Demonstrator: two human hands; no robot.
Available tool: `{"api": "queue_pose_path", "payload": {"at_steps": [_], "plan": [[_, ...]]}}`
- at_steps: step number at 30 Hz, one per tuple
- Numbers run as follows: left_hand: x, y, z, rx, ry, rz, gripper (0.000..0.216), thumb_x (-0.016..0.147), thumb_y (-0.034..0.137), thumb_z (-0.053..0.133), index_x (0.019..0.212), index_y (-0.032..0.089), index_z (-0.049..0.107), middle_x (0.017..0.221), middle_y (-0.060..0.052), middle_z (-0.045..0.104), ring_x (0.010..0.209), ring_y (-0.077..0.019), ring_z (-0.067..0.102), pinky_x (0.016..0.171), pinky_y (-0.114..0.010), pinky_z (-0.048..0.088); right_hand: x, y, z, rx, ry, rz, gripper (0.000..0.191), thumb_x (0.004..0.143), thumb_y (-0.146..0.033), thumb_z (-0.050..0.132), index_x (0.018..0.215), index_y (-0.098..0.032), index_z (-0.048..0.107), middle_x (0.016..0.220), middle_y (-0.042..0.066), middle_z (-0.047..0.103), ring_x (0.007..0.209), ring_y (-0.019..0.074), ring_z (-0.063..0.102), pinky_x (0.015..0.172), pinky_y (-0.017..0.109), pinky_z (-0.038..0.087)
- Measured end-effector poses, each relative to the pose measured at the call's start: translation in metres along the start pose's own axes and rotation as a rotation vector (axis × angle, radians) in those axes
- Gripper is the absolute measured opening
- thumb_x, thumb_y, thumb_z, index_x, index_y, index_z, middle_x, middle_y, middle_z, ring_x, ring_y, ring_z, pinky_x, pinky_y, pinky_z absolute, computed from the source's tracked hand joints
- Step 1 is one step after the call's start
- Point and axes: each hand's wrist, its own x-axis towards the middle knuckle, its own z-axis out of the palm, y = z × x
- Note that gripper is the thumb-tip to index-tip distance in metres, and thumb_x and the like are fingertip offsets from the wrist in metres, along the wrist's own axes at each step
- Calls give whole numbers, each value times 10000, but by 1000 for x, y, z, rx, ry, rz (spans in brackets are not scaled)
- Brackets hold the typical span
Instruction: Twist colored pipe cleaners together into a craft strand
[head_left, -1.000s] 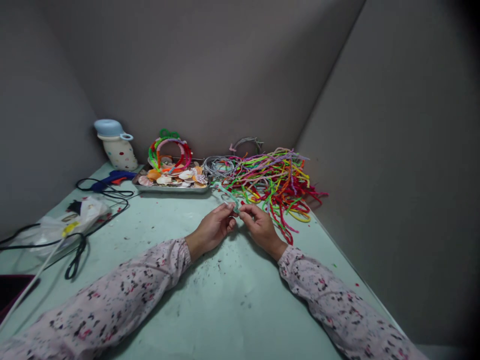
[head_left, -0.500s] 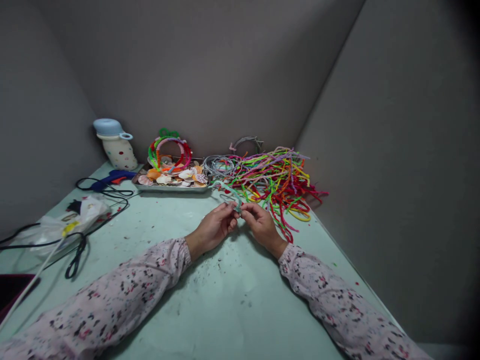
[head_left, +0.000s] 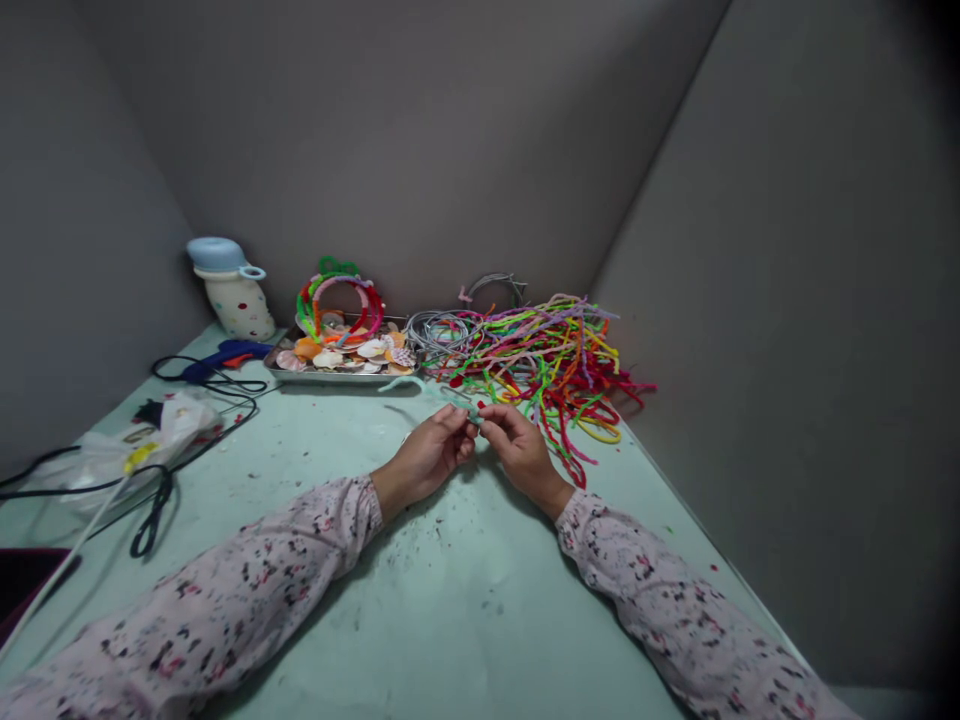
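My left hand [head_left: 426, 458] and my right hand [head_left: 519, 447] meet fingertip to fingertip over the middle of the pale green table [head_left: 450, 600]. Both pinch a thin pale teal pipe cleaner [head_left: 431, 390] whose free end trails away to the left, low over the table. My right hand's nails are red. Just behind my right hand lies a heap of coloured pipe cleaners [head_left: 551, 360].
A metal tray of seashells [head_left: 341, 360] with coloured hoops [head_left: 339, 295] stands at the back, grey wire hoops [head_left: 439, 328] beside it. A spotted bottle with a blue lid [head_left: 232, 290], a blue glue gun [head_left: 221, 358], black cables [head_left: 154, 500] and a plastic bag [head_left: 135, 445] are left.
The pipe cleaner's free end has swung from pointing up and back to lying lower and out to the left. My hands have stayed in place, fingers working.
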Motion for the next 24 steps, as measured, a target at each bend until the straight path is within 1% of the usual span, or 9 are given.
{"api": "queue_pose_path", "payload": {"at_steps": [3,7,12,20,24], "plan": [[-1,1,1,3,-13,-10,146,822,267,636,854,153,549,713,1,582,549,-59,547,503,-139,458,1,-2,-1,-38,10,4,171,864,-329,560,976,-216,622,903,21,661,839,162,604,788,297,465],[-1,1,2,-7,-9,-19,165,832,253,622,965,174,564,709,9,580,537,-53,541,499,-130,452,1,-5,-3,-89,24,6,157,862,-326,558,942,-211,630,880,19,654,808,162,598,754,291,464],[1,1,1,-16,-2,-20,124,821,249,627,847,154,553,709,0,580,540,-58,541,498,-142,453,1,-3,-2,-70,19,5,163,862,-332,561,936,-206,634,869,23,652,805,163,596,751,292,464],[1,2,2,-26,7,-43,103,794,172,610,887,137,581,656,3,561,514,-59,522,483,-139,433,0,-3,0,-46,-18,13,180,866,-343,554,945,-205,638,878,29,660,825,167,606,772,301,469],[1,3,1,-5,14,-37,92,800,190,606,869,138,573,664,4,558,518,-59,521,484,-143,427,1,-4,-1,-67,-11,7,174,865,-340,551,934,-207,639,870,26,662,816,168,605,766,302,467]]}}
